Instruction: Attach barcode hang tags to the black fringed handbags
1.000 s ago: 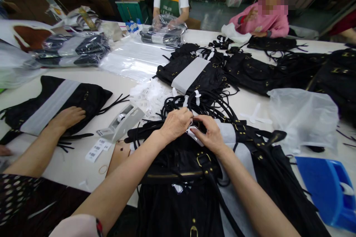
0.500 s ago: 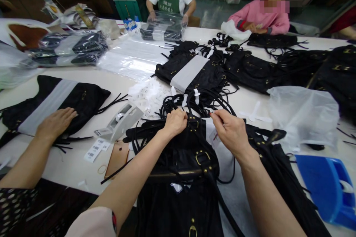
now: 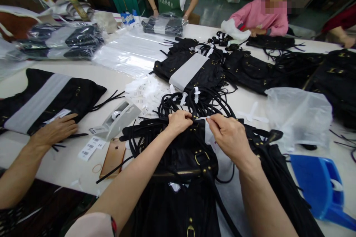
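Observation:
A black handbag with brass buckles and a zip lies in front of me, its looped handles toward the far side. My left hand is closed at the base of a handle; what its fingertips pinch is hidden. My right hand, just right of it, pinches the end of a thin white strip that runs toward the handle. White wraps with ridged edges sit around the handles. Pale grey sheet material lies beside the bag, partly under my right arm.
At left, a co-worker's hand touches another black bag. A grey tape dispenser, phone, barcode labels and a white strip pile lie nearby. Right are a plastic bag and blue dispenser. Two people work opposite.
My hands have come closer together, the right moving left, and the white strip now shows between them. The co-worker's hand at left has shifted, with a white label showing by it.

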### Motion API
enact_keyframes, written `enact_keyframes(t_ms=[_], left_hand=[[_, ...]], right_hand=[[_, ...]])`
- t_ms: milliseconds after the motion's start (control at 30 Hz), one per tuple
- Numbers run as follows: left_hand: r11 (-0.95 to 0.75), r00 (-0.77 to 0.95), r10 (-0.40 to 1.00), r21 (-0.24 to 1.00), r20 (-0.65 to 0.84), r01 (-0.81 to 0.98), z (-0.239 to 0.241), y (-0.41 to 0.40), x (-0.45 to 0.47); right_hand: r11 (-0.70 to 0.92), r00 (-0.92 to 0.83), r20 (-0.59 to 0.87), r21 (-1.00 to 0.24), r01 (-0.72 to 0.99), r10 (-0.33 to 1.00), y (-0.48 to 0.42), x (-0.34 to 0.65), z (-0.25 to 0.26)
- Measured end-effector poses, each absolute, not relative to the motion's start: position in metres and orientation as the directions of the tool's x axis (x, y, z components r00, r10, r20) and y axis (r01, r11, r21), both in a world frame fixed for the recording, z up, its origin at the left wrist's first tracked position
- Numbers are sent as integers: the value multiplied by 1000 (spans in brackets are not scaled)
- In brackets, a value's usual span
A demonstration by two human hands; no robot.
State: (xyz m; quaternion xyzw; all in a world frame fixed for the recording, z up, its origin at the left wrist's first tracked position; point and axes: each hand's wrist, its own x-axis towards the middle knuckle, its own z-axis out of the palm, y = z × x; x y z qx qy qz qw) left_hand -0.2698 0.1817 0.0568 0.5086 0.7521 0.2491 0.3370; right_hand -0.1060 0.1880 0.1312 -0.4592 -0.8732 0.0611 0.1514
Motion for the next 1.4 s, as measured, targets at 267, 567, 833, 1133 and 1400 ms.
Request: enact_keyframes(t_ms=[267, 567, 833, 1133, 1400], left_hand=[[160, -49, 985, 752, -168, 640, 51, 171, -272], [339, -28, 941, 932, -338, 126, 53, 177, -273], [245, -140, 969, 811, -202, 531, 41, 178, -268], [307, -347, 935, 650, -70, 696, 39, 174, -250], [253, -299, 946, 869, -128, 426, 31, 175, -255]], right_hand=[[443, -570, -56, -570, 692, 820, 189, -107, 138], [127, -423, -233, -734, 667, 876, 223, -120, 63], [-322, -348, -438, -882, 344, 829, 217, -123, 56], [-460, -379, -524, -852, 252, 763, 216, -124, 54], [-428, -360, -543, -832, 354, 759, 215, -131, 51]])
